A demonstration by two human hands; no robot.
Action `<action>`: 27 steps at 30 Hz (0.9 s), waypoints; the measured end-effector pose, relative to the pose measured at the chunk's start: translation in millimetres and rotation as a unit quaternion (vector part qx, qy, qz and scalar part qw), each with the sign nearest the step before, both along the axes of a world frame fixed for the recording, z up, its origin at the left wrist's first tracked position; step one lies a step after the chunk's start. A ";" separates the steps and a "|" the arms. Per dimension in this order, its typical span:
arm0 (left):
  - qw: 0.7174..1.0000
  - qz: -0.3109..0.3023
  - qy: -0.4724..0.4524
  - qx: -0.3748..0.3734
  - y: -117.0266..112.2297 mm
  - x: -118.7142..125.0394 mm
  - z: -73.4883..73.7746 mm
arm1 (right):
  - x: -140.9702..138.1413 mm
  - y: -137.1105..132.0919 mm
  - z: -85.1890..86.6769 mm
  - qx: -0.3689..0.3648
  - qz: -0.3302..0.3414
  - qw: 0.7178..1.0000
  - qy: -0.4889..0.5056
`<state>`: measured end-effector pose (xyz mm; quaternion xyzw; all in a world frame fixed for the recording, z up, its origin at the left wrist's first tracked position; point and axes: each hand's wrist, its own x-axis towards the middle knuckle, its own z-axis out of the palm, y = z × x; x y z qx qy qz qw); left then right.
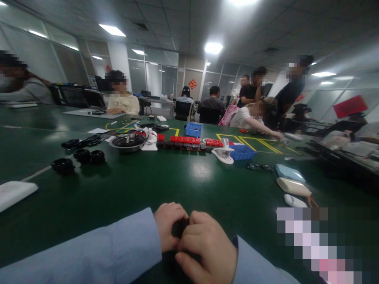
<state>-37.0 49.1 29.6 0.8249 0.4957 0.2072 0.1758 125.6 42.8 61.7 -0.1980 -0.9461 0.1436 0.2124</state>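
Evidently curled nearly closed, the fingers of the left hand and right hand hold a mostly hidden dark item between them, three o'clock from the left, ten from the right, long axis unclear; black coils lie toward ten.

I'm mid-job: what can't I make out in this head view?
Dark item: head view, mostly hidden by the left hand and right hand.
White object: head view, cut off by the left edge.
Lower-right item: head view, masked by pixel blocks.
Metal bowl: head view, contents too small to identify.
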 end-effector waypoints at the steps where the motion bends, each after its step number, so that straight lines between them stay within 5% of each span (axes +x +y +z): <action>1: 1.000 -0.002 0.001 -0.001 0.5 -0.4 -0.3 | 0.5 -0.1 0.4 0.009 0.001 1.000 -0.001; 10: 1.000 -0.019 -0.005 -0.001 5.2 -6.8 -2.3 | 6.8 13.5 7.2 0.059 -0.048 0.996 -0.050; 19: 0.999 0.006 0.034 -0.002 1.4 -4.4 3.7 | 13.9 39.8 -0.6 0.006 -0.229 0.972 -0.058; 27: 1.000 -0.015 0.011 0.015 -0.6 -5.2 -0.8 | 6.9 23.7 0.0 -0.015 -0.144 0.988 0.051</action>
